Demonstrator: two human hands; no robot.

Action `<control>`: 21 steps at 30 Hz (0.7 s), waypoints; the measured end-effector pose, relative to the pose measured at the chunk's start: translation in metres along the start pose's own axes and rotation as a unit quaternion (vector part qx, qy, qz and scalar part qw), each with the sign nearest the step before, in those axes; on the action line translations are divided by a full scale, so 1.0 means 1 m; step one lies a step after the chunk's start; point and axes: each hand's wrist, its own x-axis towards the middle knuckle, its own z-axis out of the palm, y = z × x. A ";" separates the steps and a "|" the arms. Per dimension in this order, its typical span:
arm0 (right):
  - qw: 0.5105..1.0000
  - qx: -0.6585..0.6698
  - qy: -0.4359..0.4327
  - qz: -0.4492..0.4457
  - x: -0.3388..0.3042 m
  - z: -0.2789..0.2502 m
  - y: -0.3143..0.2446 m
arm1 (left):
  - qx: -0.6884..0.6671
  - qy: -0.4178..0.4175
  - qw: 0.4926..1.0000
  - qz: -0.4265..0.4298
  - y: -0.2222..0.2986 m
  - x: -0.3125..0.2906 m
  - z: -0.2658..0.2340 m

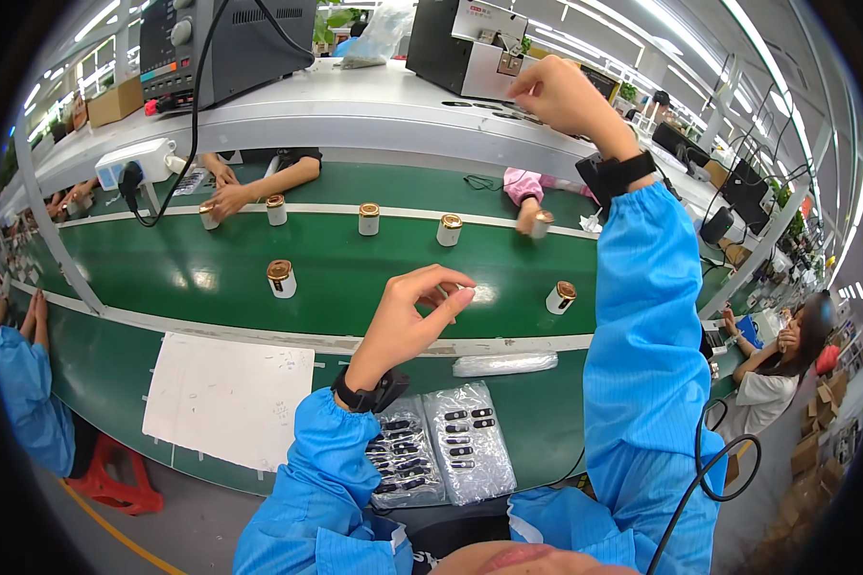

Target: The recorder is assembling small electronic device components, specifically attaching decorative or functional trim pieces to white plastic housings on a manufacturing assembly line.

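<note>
Small part, too tiny to identify, is pinched between the thumb and fingertips of the left hand (414, 309) above a green conveyor belt (355, 278). Right hand (558, 94) reaches up to a shelf (355, 105), fingers closed together; contents unclear. White cylinders (280, 278) stand on the belt; bags of dark parts (468, 443) lie nearby.

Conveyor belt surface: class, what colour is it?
Green, on the conveyor belt, clearest in the head view.
</note>
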 end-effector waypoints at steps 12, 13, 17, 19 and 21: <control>0.890 0.309 0.324 0.084 -0.069 -0.056 -0.096 | -0.017 0.042 0.999 -0.005 -0.001 0.002 -0.017; 0.878 0.332 0.334 0.088 -0.079 -0.061 -0.109 | -0.010 0.040 0.999 -0.011 -0.002 0.001 -0.018; 0.835 0.488 0.253 0.021 -0.132 -0.085 -0.175 | 0.011 0.049 0.999 -0.018 -0.014 -0.001 -0.027; 0.766 0.600 0.227 -0.025 -0.148 -0.086 -0.215 | 0.039 0.069 0.997 -0.012 -0.029 0.004 -0.031; 0.716 0.663 0.215 -0.023 -0.167 -0.083 -0.236 | 0.066 0.092 0.993 -0.019 -0.041 0.005 -0.042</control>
